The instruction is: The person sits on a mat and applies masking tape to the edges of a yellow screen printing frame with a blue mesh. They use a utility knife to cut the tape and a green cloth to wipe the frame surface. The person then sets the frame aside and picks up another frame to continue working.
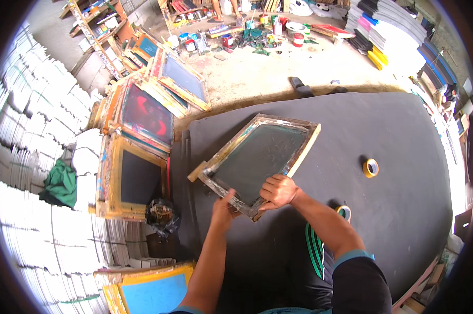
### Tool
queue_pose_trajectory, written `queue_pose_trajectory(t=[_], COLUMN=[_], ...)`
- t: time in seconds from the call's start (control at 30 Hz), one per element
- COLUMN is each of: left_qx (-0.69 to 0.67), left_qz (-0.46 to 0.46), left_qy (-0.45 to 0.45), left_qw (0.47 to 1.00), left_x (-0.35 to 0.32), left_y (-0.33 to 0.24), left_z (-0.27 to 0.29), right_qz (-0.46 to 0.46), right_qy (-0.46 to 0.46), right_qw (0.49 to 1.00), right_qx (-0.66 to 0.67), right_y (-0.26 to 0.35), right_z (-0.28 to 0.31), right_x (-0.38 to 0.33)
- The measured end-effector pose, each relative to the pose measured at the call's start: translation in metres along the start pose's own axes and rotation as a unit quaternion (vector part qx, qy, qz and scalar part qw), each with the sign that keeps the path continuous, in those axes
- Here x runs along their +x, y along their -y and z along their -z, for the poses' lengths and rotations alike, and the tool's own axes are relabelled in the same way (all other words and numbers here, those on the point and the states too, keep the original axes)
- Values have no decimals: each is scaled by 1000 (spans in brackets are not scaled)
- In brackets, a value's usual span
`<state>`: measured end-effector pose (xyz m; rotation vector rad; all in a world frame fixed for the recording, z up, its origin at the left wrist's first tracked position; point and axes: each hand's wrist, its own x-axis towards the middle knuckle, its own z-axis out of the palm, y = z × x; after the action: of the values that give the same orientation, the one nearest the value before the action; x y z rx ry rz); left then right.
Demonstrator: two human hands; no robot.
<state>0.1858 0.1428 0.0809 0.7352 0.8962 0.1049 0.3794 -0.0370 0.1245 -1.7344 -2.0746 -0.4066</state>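
**Two hands on a wooden screen frame at a dark table**

Here, seen from above, a person stood at the near edge of a large dark table (393, 136) whose far and right edges curved away toward a dusty floor. A wooden-framed printing screen (257, 162) with dark mesh lay on the left part of the table, turned at an angle, its near rail toward the person and its far corner pointing to the far right.

The left hand (223, 209) was closed on the near rail of the screen, fingers wrapped under the wood and thumb on top. The right hand (279, 191) pressed on the same near rail just to the right, fingers curled over the inner edge onto the mesh, gripping the frame.

To the right of the screen the tabletop was mostly bare. A yellow tape roll (371, 167) sat well apart on the right, and a second tape roll (344, 212) lay near the right forearm. Off the table's left edge the room was tight: more framed screens (142, 152) were stacked and leaning close beside it, with tall piles of white sheets (32, 131) farther left and a green cloth (61, 183) on them. A blue-meshed frame (153, 293) lay near left. Paint pots (231, 39) cluttered the far floor.
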Motion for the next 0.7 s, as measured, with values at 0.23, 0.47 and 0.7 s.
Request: queue_pose_trajectory(t=[0.23,0.47,0.7], left_qx=[-46,54,21], left_qz=[-50,-102,-135], left_qy=[6,-58,-25], left_qw=[998,992,990], left_x=[-10,-47,-80], left_y=[67,110,174], left_z=[6,-6,-10], right_qz=[-41,-352,-591], right_qy=[316,442,306], right_qw=[948,802,746], right_qx=[-23,-195,-27], right_y=[56,82,134], right_z=[20,121,95], right_x=[-19,43,-55])
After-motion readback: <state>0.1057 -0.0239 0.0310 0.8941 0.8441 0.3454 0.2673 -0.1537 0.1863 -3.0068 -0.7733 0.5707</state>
